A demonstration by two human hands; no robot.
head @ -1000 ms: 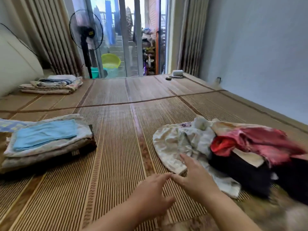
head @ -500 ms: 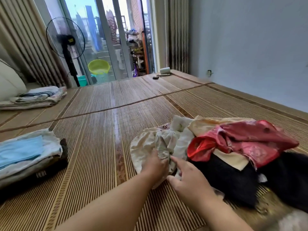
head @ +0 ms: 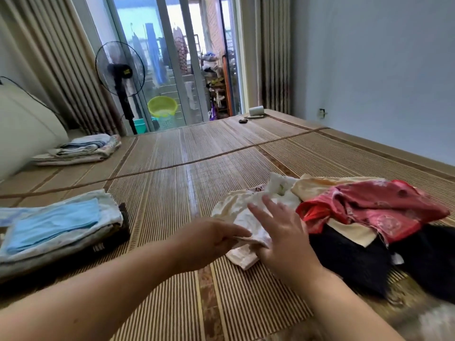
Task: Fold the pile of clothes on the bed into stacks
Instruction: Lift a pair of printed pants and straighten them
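An unfolded pile of clothes lies at the right on the bamboo bed mat (head: pixel 172 193): a cream-white garment (head: pixel 236 207) at its left edge, a red patterned one (head: pixel 369 207) on top, black ones (head: pixel 352 257) below. My left hand (head: pixel 211 239) pinches the near edge of the cream-white garment. My right hand (head: pixel 283 237) lies on the same garment with fingers spread flat. A folded stack (head: pixel 56 230) with a light blue piece on top sits at the left.
A second folded stack (head: pixel 81 150) lies at the far left near a white cushion (head: pixel 22 129). A standing fan (head: pixel 120 77), curtains and a glass door stand behind the bed. Small items (head: pixel 254 113) rest at the far edge. A wall runs along the right.
Both hands reached from the bare mat to the cream-white garment. My left hand now pinches its near edge and my right hand has spread flat on it. The view shifted.
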